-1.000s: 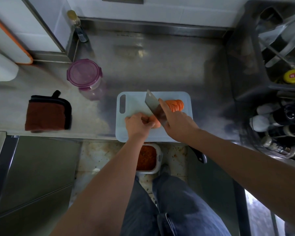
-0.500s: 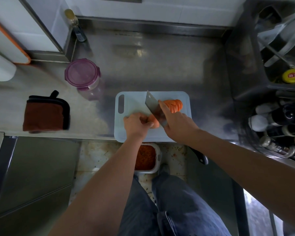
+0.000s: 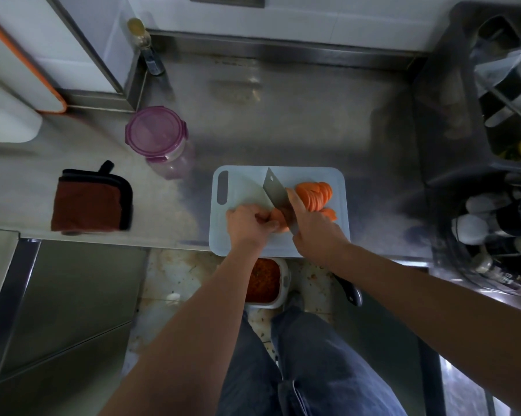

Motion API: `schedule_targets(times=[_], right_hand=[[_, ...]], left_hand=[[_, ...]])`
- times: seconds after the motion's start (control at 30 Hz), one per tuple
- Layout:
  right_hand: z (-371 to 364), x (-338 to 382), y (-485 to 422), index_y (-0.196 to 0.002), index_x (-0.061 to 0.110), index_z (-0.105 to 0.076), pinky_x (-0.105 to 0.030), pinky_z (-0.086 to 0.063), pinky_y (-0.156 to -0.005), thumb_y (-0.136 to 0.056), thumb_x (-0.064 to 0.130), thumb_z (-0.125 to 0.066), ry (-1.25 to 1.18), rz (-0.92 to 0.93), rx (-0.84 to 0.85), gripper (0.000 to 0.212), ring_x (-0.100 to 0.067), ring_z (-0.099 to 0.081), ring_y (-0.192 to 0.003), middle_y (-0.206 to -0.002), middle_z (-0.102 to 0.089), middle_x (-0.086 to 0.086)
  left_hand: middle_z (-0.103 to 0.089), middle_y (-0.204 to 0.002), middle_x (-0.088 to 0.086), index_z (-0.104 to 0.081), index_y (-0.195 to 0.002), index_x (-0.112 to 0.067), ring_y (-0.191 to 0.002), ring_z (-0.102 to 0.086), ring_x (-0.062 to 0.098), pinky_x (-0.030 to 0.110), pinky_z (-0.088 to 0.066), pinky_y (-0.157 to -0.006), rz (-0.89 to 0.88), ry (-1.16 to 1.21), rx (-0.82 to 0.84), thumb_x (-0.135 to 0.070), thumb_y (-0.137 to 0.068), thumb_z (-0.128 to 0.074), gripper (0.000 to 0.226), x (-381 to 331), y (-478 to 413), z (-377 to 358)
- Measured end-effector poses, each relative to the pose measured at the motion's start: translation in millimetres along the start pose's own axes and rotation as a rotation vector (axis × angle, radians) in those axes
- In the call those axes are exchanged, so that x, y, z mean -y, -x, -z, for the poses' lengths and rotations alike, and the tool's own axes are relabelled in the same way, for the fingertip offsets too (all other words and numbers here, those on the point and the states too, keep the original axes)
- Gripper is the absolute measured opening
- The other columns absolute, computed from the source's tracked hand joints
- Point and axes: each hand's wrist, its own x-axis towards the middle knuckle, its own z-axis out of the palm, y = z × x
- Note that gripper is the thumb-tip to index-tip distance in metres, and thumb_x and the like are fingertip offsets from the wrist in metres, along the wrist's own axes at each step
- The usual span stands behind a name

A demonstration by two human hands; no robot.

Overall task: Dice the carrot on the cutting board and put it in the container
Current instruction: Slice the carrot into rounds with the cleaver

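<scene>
Gripping a broad steel cleaver (image 3: 275, 190), the right hand (image 3: 316, 232) sets the blade against an orange carrot (image 3: 278, 220) clutched by the left hand (image 3: 248, 223) on a pale blue plastic cutting board (image 3: 241, 181) at the steel table's (image 3: 283, 115) near edge.

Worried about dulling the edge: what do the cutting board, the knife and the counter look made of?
Cutting board: likely plastic; pale blue-white, matte, with a moulded handle slot.
Cleaver: metal blade, probably steel; grey with a dull sheen.
Counter: stainless steel by its look; brushed, softly reflective, smeared in places.
</scene>
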Motion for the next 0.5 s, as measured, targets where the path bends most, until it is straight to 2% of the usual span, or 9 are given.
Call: schedule_targets(times=[0.07,0.17,0.3,0.43,0.5], right_hand=[[-4,-1,0,-0.153,0.031,0.008,-0.032,-0.048,-0.06,-0.093,0.006,-0.048,-0.01,-0.013,-0.009,0.086,-0.017,-0.055,-0.065,-0.08,-0.051,-0.003],[-10,0,1,-0.152,0.034,0.013,-0.037,-0.055,-0.067,-0.094,0.008,-0.048,0.003,-0.03,-0.013,0.087,-0.023,-0.059,-0.072,-0.094,-0.055,-0.01],[-16,2,1,-0.151,0.034,0.016,-0.043,-0.058,-0.073,-0.096,0.008,-0.047,0.019,-0.045,-0.011,0.088,-0.028,-0.063,-0.076,-0.095,-0.055,-0.011],[-21,3,3,-0.151,0.032,0.016,-0.039,-0.055,-0.072,-0.096,0.005,-0.043,0.041,-0.039,-0.049,0.086,-0.024,-0.059,-0.071,-0.09,-0.052,-0.008],[-20,4,-3,-0.152,0.03,0.012,-0.039,-0.051,-0.074,-0.095,0.005,-0.044,0.026,-0.022,-0.079,0.084,-0.022,-0.055,-0.069,-0.09,-0.058,-0.01]], left_hand=[[-0.07,-0.075,-0.009,-0.066,-0.069,-0.038,-0.094,-0.064,0.025,0.043,-0.055,-0.085,-0.008,0.012,0.002,-0.026,-0.068,-0.087,0.024,3,-1,0],[-0.071,-0.075,-0.011,-0.073,-0.076,-0.033,-0.094,-0.064,0.026,0.043,-0.054,-0.086,-0.027,0.027,0.006,-0.025,-0.067,-0.088,0.019,4,-2,1],[-0.071,-0.075,-0.011,-0.077,-0.084,-0.025,-0.095,-0.064,0.026,0.043,-0.054,-0.087,-0.028,0.024,0.003,-0.024,-0.067,-0.088,0.02,3,-2,2],[-0.073,-0.078,-0.005,-0.077,-0.084,-0.021,-0.097,-0.064,0.027,0.042,-0.053,-0.088,-0.028,0.018,0.006,-0.025,-0.067,-0.088,0.021,1,-1,4],[-0.072,-0.077,-0.007,-0.077,-0.08,-0.024,-0.097,-0.064,0.027,0.042,-0.053,-0.089,-0.02,0.026,0.009,-0.025,-0.066,-0.089,0.019,0,-1,5]])
